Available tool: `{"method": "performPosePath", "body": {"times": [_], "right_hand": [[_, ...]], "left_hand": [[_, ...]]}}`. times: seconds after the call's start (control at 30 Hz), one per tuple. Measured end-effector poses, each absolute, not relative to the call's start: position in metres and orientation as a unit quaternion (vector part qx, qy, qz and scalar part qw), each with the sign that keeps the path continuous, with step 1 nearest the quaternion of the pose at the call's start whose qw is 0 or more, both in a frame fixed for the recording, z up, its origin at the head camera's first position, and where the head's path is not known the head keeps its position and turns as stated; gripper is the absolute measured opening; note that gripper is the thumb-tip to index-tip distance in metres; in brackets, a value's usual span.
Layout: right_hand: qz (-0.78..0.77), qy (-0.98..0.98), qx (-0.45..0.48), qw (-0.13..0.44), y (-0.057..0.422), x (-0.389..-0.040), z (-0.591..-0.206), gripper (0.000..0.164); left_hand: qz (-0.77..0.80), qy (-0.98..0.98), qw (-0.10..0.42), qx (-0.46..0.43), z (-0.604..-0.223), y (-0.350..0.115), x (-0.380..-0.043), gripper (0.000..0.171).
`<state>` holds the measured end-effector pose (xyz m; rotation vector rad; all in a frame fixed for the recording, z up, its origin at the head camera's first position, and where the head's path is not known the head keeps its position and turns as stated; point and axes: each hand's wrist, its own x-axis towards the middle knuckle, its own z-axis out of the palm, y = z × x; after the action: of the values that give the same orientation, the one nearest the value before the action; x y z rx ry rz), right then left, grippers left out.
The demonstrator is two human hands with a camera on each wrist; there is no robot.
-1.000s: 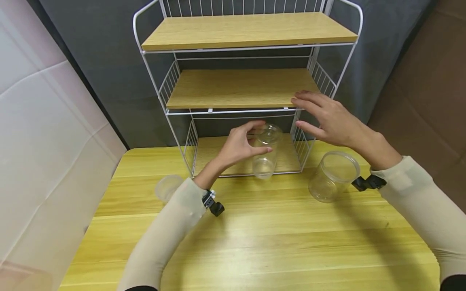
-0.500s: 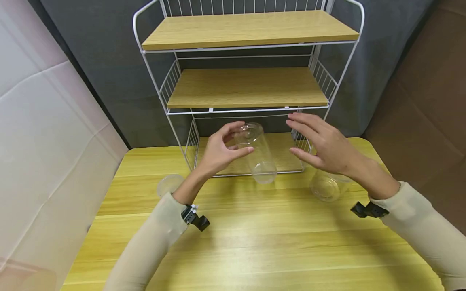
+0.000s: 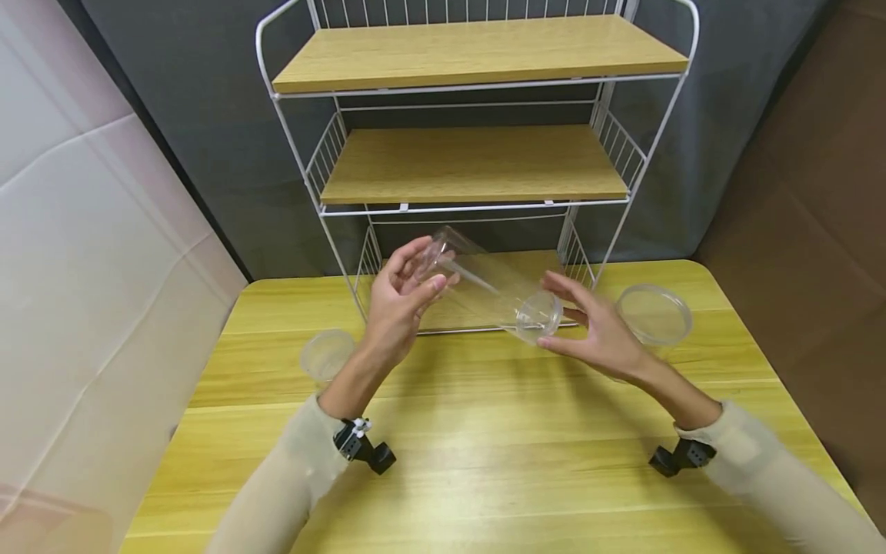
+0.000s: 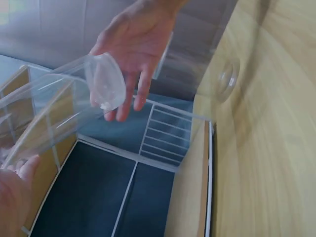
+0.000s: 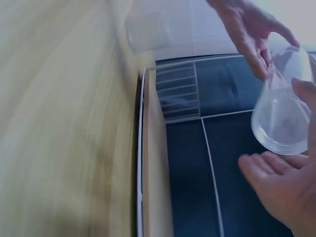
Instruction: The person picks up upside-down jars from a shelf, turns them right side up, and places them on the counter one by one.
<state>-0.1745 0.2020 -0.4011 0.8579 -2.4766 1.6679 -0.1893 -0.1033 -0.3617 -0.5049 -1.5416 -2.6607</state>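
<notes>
My left hand (image 3: 391,308) grips one end of a clear plastic jar (image 3: 484,281), thumb on one side and fingers on the other. Held in front of the rack's lowest level, the jar tilts down to the right. Its rimmed end points to my right hand (image 3: 602,331), whose thumb and fingers spread around that end, fingertips right at the rim. In the left wrist view the right hand's fingers are fairly straight beside the jar's pale round end (image 4: 111,81). From the right wrist, the jar (image 5: 281,121) appears between the two hands.
A white wire rack with wooden shelves (image 3: 477,165) stands at the back of the wooden table (image 3: 457,462). Another clear jar (image 3: 654,314) is on the right, partly behind my right hand. A clear round container (image 3: 327,355) sits at the left beside my forearm.
My left hand has drawn the jar left and tipped it from near upright to a slant. My right hand has come down from the middle shelf's edge to the jar's lower end.
</notes>
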Motion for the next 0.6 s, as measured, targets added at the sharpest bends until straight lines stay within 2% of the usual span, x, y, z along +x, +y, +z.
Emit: {"method": "performPosePath", "body": {"times": [0.1,0.2,0.37,0.6], "right_hand": [[0.637,-0.731,0.246,-0.015,0.196,-0.174,-0.409,0.083],[0.695,-0.679,0.235,-0.021,0.192,-0.174,-0.41,0.076],[0.729,-0.64,0.242,0.006,0.194,-0.176,-0.404,0.072],[0.692,-0.668,0.271,0.042,0.206,-0.179,-0.379,0.076]], "left_hand": [[-0.865,-0.468,0.021,-0.179,-0.366,-0.103,-0.188,0.061],[-0.87,-0.455,0.025,-0.188,-0.371,-0.105,-0.188,0.065],[-0.846,-0.489,0.007,-0.211,-0.377,-0.118,-0.188,0.065],[-0.683,-0.681,-0.026,-0.262,-0.376,-0.148,-0.191,0.084]]}}
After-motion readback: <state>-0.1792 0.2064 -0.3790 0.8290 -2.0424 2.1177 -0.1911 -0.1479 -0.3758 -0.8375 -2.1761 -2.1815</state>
